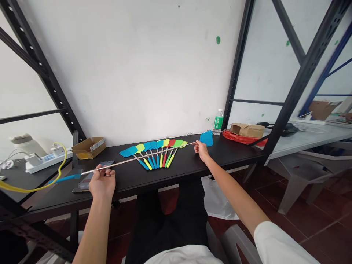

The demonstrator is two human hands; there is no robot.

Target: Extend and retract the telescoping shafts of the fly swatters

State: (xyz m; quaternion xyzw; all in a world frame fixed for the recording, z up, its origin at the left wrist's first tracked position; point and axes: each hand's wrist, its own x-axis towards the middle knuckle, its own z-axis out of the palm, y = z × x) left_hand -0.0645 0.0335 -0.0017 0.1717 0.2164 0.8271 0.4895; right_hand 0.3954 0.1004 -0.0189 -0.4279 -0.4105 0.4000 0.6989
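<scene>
My left hand (pixel 102 182) is closed round the thin metal rod (pixel 137 158) of an extended blue fly swatter, near its blue handle (pixel 64 178). My right hand (pixel 201 149) pinches the far end of the same rod just below the blue swatter head (pixel 206 138). The rod stretches across the black table (pixel 192 163), above a fanned row of several small swatters (pixel 154 151) in blue, yellow, green and red. A phone (pixel 90 175) lies under my left hand.
An open cardboard box (pixel 88 147) stands at the left of the table. A water bottle (pixel 218 122), a brown carton (pixel 246 129) on red plates and a power strip (pixel 46 160) with a yellow cable lie around. Black rack posts flank the table; grey plastic chairs stand at right.
</scene>
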